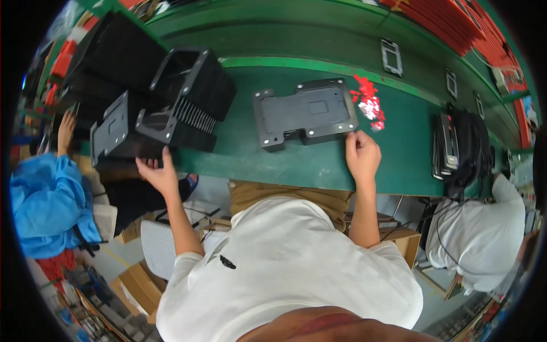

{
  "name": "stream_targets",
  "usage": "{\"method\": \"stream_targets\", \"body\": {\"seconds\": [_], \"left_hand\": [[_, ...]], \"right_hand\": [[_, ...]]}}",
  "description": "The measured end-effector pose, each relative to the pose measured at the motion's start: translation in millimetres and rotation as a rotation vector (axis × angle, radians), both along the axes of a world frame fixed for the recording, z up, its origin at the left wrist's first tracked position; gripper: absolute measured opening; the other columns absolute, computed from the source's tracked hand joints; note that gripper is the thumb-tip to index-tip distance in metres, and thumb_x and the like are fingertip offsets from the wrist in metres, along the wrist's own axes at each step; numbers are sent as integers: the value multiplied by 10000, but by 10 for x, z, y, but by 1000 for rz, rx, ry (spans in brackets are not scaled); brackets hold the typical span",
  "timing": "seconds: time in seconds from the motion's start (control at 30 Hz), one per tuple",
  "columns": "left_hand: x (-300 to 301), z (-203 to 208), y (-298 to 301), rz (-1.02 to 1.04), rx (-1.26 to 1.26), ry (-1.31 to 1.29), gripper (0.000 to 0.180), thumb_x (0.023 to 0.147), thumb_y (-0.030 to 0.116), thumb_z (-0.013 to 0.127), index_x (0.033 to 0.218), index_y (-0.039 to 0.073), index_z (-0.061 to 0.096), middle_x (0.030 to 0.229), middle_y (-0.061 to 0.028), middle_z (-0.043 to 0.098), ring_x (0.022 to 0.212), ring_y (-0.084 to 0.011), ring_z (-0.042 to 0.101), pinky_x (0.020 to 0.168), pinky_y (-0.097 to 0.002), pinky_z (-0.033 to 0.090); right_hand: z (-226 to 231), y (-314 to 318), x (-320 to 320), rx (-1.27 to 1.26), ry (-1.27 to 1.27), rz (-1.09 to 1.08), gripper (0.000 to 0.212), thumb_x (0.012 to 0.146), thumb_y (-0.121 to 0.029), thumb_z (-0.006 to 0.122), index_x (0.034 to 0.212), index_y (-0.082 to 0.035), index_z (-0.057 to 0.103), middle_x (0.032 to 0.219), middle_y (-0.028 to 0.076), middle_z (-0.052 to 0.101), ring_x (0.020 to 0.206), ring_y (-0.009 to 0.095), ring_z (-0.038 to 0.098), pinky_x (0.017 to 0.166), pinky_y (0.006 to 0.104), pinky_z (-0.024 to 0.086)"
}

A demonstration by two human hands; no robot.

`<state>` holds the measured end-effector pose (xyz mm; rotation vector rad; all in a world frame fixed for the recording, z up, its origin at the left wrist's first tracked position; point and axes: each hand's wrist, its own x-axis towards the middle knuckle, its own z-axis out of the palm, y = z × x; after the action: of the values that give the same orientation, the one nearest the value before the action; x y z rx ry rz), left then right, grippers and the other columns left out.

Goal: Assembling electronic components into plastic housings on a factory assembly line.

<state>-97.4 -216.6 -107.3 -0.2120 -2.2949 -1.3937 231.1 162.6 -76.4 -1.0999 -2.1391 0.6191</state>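
A flat black plastic housing (302,111) lies on the green workbench (250,162) in front of me, with pale round dots along its rim. My right hand (363,157) is at its near right corner, thumb and fingers pinched together. Whatever is between those fingertips is too small to make out. My left hand (160,175) is at the bench's front edge, thumb and fingers apart, holding nothing. Just beyond it stands a stack of similar black housings (114,134). A small heap of red and shiny scraps (367,100) lies right of the single housing.
Nested black frames (196,80) are piled at the back left. Black items (464,145) stand at the right end of the bench. Grey rectangular frames (391,57) rest along the back. A person in blue (54,199) is at left, another in white (478,239) at right.
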Motion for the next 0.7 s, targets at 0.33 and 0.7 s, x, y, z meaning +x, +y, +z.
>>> {"method": "stream_targets", "body": {"seconds": [0.33, 0.7], "left_hand": [[427, 132, 110, -22, 37, 0, 763, 942, 164, 761, 1498, -105, 315, 1307, -213, 539, 1141, -264, 571, 1009, -361, 479], [250, -19, -263, -130, 113, -56, 739, 902, 169, 818, 1424, -74, 355, 1203, -159, 521, 1038, -228, 544, 915, -349, 494]], "right_hand": [[402, 1368, -83, 12, -3, 106, 190, 938, -200, 641, 904, -24, 704, 780, 156, 707, 725, 340, 686, 679, 412, 531], [-115, 3618, -939, 380, -714, 97, 273, 880, -270, 726, 1113, -128, 714, 1084, 84, 732, 1044, 336, 671, 865, 488, 547]]}}
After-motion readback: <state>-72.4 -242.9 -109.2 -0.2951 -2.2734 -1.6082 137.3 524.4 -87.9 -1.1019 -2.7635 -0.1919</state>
